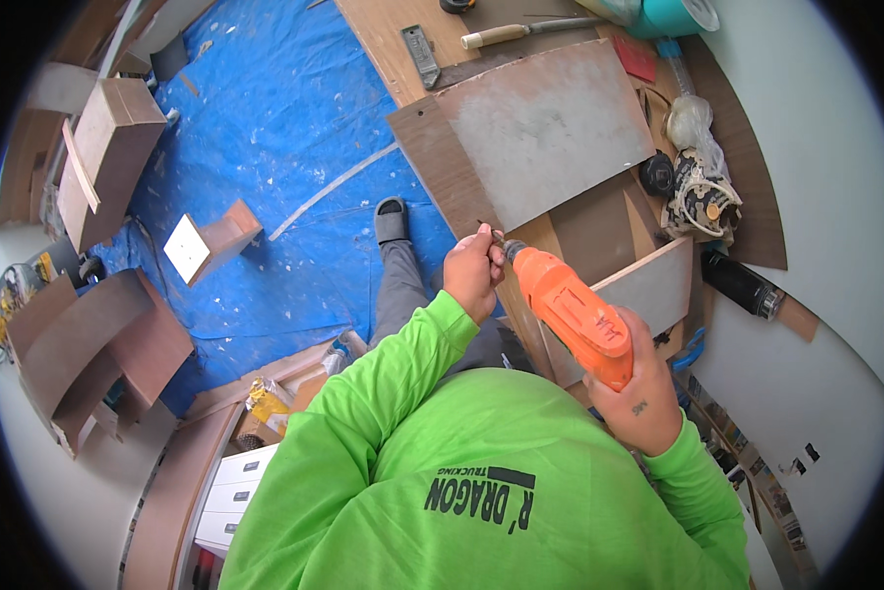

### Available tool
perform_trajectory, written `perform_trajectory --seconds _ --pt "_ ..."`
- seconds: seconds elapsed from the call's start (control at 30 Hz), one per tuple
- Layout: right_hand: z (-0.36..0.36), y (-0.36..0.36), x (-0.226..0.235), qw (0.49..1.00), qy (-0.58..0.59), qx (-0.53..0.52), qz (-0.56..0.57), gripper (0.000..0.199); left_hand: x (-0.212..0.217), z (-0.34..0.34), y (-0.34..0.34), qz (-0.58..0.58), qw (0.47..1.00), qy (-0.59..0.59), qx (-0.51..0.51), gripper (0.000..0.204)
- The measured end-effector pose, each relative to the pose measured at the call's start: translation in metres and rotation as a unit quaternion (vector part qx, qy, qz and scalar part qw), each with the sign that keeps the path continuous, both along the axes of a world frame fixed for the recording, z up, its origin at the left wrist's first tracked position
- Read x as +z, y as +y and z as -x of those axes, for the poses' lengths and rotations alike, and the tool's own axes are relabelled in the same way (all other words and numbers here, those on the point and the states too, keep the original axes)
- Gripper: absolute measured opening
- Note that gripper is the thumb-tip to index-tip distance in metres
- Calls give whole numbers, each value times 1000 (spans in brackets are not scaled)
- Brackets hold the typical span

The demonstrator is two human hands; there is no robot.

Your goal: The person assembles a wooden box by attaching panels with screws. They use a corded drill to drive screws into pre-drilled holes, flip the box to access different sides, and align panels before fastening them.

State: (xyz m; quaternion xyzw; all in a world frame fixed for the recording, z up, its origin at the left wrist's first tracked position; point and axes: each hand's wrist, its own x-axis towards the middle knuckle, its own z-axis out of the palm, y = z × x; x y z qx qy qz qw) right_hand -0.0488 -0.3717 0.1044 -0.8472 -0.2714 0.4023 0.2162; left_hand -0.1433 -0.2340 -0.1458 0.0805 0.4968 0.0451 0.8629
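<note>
The right hand (641,398) is closed firmly around the handle of an orange power drill (572,313), which points up and to the left, away from the body. The left hand (473,268) is curled around the front end of the drill, with its fingers pinched at the chuck (512,250) and the thin drill bit (488,230) (I cannot tell if the fingers hold the bit itself or only the chuck). The drill is over the edge of a workbench, just above a small grey panel (650,285) and in front of a bigger grey board (545,128) that lies on a brown board (442,157). Both arms are in bright green sleeves (383,393). Farther on the bench lie a chisel with a pale handle (516,32), a teal roll (673,15) and a bundle of cord (702,197). Below the left hand, a leg in grey trousers ends in a dark slipper (391,218), which stands on a blue tarpaulin (274,118) with white spots. Wooden cabinet parts (107,147) stand at the left side of the tarpaulin.
</note>
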Motion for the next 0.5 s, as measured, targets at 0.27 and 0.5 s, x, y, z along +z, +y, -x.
perform_trajectory --seconds 0.27,0.5 --pt "-2 11 2 999 24 -9 19 72 -5 0 3 18 1000 3 -11 28" --pt "-9 25 6 999 17 10 26 71 26 14 -1 -114 987 77 -87 28"
